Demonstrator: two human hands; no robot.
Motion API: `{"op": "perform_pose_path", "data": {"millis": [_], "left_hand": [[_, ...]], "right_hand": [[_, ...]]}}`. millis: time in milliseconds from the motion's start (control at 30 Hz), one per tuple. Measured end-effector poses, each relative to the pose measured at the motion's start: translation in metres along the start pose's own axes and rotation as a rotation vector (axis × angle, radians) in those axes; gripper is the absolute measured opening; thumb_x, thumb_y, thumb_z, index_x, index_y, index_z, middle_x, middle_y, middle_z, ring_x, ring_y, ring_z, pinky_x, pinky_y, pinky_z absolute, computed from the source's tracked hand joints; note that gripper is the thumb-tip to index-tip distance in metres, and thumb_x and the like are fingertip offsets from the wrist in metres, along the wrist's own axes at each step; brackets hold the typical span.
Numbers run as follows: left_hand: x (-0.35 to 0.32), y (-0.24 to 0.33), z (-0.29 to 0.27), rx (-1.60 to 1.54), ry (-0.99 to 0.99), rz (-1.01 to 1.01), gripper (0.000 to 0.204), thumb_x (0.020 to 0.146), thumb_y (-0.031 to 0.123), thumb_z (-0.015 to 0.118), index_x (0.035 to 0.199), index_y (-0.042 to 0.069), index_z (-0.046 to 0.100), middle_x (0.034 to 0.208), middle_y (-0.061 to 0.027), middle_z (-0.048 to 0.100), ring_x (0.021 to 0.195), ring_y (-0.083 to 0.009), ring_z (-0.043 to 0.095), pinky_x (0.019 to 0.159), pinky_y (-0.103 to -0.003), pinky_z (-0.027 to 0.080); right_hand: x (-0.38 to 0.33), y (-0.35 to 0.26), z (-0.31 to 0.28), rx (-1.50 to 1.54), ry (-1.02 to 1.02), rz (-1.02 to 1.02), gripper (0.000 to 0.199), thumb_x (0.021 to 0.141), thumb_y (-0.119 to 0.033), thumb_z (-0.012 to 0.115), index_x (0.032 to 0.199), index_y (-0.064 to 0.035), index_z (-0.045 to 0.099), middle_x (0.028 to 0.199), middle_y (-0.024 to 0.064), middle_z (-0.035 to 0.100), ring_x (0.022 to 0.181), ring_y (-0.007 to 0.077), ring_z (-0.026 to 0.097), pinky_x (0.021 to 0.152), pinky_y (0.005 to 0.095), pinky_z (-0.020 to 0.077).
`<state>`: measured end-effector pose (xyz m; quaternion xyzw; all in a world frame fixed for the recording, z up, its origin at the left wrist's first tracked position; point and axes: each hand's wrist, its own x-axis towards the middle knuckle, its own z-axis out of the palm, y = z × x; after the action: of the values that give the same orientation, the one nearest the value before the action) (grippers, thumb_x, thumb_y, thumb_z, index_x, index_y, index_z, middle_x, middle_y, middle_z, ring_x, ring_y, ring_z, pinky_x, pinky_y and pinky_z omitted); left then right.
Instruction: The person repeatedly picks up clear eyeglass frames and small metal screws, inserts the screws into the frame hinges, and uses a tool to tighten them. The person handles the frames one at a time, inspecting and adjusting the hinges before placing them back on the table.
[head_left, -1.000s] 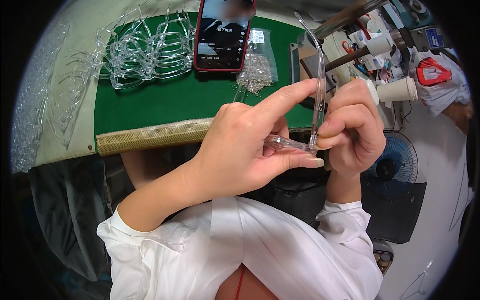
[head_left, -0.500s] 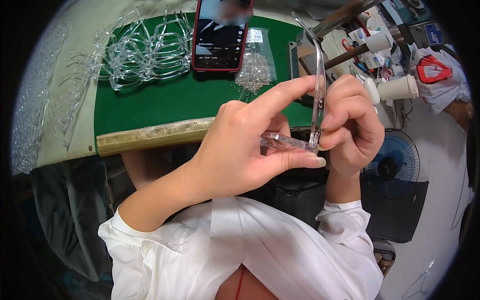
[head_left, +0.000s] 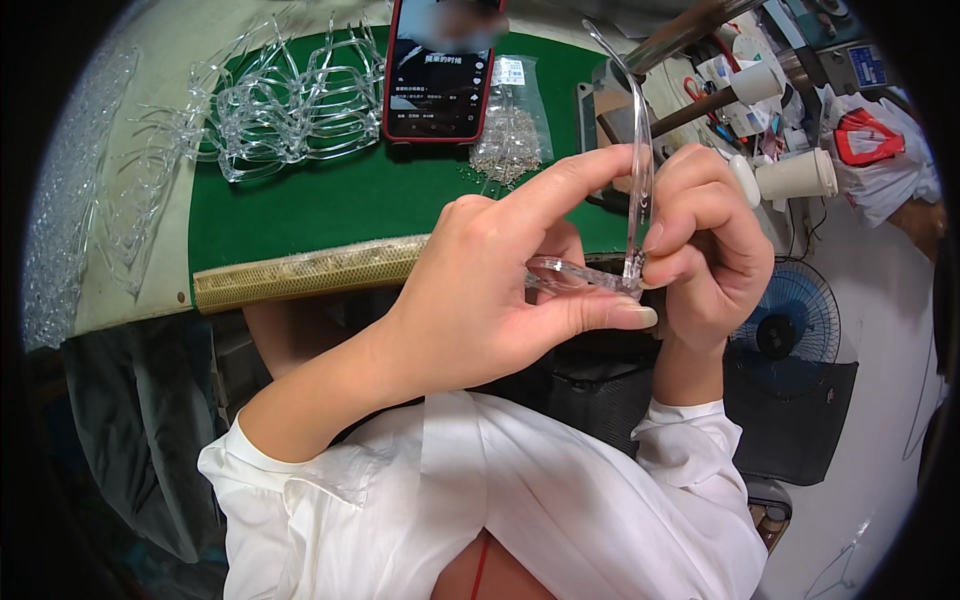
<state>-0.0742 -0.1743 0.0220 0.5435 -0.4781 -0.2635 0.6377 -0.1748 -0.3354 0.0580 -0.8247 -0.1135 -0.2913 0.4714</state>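
Seemingly partway done, I hold a clear glasses frame (head_left: 566,276) in my left fingers (head_left: 585,177) by the worktop (head_left: 140,285), one temple (head_left: 640,150) upright at its corner, my right fingers' (head_left: 682,268) grip there unclear, more frames (head_left: 290,125) heaped beyond.

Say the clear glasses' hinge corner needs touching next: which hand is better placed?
Probably the right hand: its curled fingertips are close beside the hinge corner. The left hand is busy gripping the clear glasses, its index finger up at the temple.
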Motion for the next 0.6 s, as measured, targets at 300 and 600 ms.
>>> {"op": "perform_pose_path", "data": {"millis": [300, 600], "left_hand": [[0.000, 0.000, 0.003, -0.133, 0.016, 0.006, 0.079, 0.070, 0.009, 0.081, 0.137, -0.001, 0.039, 0.126, -0.0079, 0.058, 0.063, -0.0056, 0.057, 0.058, -0.020, 0.045], [0.001, 0.000, 0.002, -0.151, 0.044, 0.023, 0.084, 0.068, 0.003, 0.080, 0.139, -0.001, 0.036, 0.138, -0.0140, 0.047, 0.065, -0.0066, 0.056, 0.060, -0.020, 0.046]], "right_hand": [[0.003, 0.005, -0.003, -0.042, -0.024, -0.082, 0.015, 0.066, -0.004, 0.075, 0.074, 0.0006, 0.063, 0.077, 0.0070, 0.056, 0.069, 0.0124, 0.050, 0.056, 0.0209, 0.0360], [0.002, 0.019, 0.005, 0.270, 0.081, -0.057, 0.014, 0.076, -0.005, 0.071, 0.084, 0.0012, 0.062, 0.082, 0.0062, 0.057, 0.071, 0.0130, 0.050, 0.063, 0.0215, 0.0380]]}}
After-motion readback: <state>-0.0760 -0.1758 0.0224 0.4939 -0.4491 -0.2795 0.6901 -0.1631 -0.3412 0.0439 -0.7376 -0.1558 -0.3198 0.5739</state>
